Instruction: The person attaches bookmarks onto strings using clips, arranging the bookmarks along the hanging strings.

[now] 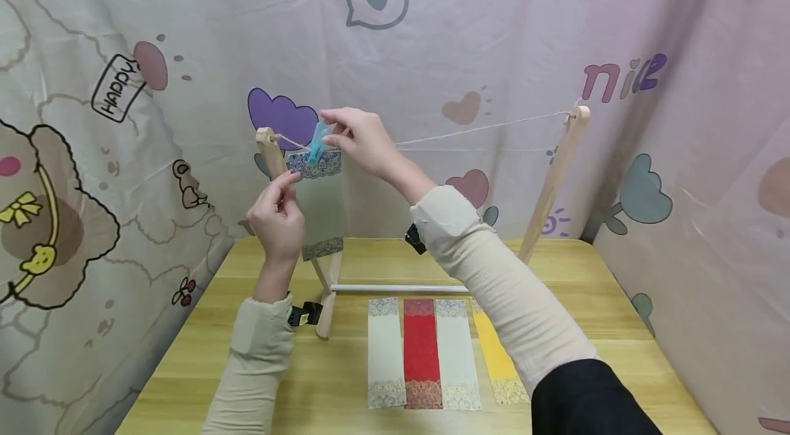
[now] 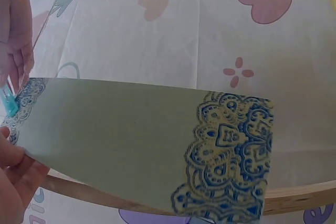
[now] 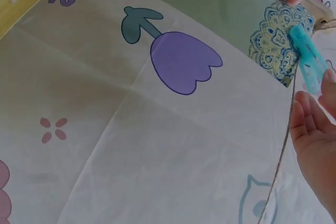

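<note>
A pale green paper strip [image 1: 321, 205] with blue lace-patterned ends hangs from the string [image 1: 487, 127] near the left post. A light blue clothespin [image 1: 317, 143] sits over its top patterned edge, at the string. My right hand [image 1: 364, 140] holds the clothespin's upper end between thumb and fingers. With thumb and fingertips my left hand [image 1: 278, 215] pinches the strip's left edge near the top. In the left wrist view the strip [image 2: 121, 135] stretches out from the left hand [image 2: 18, 177]. The right wrist view shows the clothespin [image 3: 302, 43] on the patterned end.
The string runs between a left wooden post [image 1: 267, 147] and a right wooden post [image 1: 555, 181], joined low down by a white rod [image 1: 401, 288]. On the table [image 1: 204, 353] lie two pale strips [image 1: 385, 353], a red strip [image 1: 422, 346] and a yellow strip [image 1: 496, 353], partly behind my right sleeve.
</note>
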`<state>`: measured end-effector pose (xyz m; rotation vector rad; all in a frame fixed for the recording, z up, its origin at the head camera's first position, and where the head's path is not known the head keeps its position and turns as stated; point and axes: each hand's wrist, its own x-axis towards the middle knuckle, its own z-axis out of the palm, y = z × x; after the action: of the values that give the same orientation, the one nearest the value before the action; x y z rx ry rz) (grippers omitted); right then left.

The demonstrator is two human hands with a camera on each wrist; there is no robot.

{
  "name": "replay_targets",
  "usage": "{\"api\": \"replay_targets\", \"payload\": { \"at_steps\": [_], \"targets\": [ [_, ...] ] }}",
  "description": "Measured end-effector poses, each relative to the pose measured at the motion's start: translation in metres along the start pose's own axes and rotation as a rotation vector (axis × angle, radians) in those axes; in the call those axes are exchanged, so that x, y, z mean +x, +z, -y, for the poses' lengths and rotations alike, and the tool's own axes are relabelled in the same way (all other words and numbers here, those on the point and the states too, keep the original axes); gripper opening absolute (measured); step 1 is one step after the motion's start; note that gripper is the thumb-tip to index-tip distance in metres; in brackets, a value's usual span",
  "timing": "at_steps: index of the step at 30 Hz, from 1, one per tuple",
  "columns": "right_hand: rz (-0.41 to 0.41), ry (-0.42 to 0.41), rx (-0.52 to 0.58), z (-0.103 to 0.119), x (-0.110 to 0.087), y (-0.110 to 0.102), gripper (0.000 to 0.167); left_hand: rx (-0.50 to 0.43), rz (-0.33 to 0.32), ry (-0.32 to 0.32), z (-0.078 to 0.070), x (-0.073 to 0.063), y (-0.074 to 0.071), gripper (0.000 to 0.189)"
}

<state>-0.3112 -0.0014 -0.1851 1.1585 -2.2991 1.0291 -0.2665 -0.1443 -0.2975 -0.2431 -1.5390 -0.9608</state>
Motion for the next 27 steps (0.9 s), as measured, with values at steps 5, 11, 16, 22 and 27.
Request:
{"api": "replay_targets", "payload": {
  "at_steps": [5,11,16,22,27],
  "targets": [
    [-0.103,-0.024,0.057,-0.002,-0.007,-0.009,0.038,-0.030,-0.017,-0.008,0.001,-0.001,0.001,0.022],
    [-0.215,-0.093,0.156,-0.012,-0.022,-0.022,0.030,-0.031,-0.030,0.013,0.002,-0.001,0.002,0.017],
    [-0.288,-0.143,0.221,-0.019,-0.034,-0.031,0.025,0.038,-0.063,0.010,0.002,-0.004,0.001,0.008],
    [-0.351,-0.161,0.281,-0.028,-0.049,-0.039,0.021,0.027,-0.048,0.014,0.003,-0.009,-0.002,0.008],
    [-0.382,-0.166,0.319,-0.035,-0.060,-0.046,0.019,0.027,-0.038,0.037,0.003,-0.012,-0.001,0.007]
  ]
}}
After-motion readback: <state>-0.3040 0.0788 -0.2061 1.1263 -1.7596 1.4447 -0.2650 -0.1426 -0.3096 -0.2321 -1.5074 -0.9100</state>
